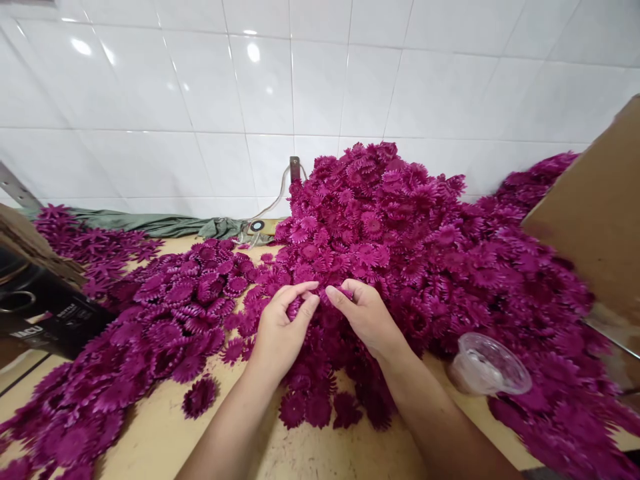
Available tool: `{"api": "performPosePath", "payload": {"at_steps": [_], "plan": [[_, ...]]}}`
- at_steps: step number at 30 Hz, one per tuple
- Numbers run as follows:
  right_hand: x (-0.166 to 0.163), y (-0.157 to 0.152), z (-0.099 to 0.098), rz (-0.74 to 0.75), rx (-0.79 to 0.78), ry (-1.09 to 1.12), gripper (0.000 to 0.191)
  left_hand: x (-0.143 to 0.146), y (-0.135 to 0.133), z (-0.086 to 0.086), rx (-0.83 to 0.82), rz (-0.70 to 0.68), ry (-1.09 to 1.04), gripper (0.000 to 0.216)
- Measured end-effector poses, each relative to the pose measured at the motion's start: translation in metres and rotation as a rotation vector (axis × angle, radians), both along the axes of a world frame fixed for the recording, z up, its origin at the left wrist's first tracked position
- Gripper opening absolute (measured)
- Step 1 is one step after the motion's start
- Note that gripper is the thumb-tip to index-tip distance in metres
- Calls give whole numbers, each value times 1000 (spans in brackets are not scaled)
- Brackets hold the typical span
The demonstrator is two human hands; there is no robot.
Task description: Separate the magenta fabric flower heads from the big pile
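Note:
Both hands meet over a large heap of magenta artificial flower heads with toothed petals. My left hand has its thumb and index finger curled close together; anything between their tips is too small to make out. Just to its right, my right hand is closed in a pinch, with a bit of magenta flower showing between thumb and fingers. Below the hands, more flower heads lie on the pale yellow table. One loose flower head sits left of my left forearm.
A clear plastic tub stands right of my right forearm. Further flower layers spread leftward, beside a black printed box. Star-shaped magenta pieces lie at the back left. A cardboard panel rises at right; green cloth lines the tiled wall.

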State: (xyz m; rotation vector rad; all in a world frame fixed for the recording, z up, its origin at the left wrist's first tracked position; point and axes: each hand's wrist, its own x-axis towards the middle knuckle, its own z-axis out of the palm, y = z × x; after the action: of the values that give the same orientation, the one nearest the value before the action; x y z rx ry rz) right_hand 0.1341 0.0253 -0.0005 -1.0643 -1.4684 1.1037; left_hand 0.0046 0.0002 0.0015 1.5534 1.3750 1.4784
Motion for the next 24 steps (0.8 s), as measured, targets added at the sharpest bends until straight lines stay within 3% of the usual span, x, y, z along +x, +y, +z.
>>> {"api": "performPosePath", "payload": {"at_steps": [7, 14, 20, 24], "plan": [[0, -3, -3, 122, -129, 72, 49, 11, 1, 4, -53, -118, -48, 10], [-4, -6, -1, 268, -181, 219, 43, 12, 5, -3, -151, 21, -429, 11], [-1, -11, 1, 311, -152, 176, 34, 19, 11, -7, -202, 23, -678, 19], [13, -17, 3, 394, -152, 94, 29, 6, 20, -5, -221, 177, -844, 28]]}}
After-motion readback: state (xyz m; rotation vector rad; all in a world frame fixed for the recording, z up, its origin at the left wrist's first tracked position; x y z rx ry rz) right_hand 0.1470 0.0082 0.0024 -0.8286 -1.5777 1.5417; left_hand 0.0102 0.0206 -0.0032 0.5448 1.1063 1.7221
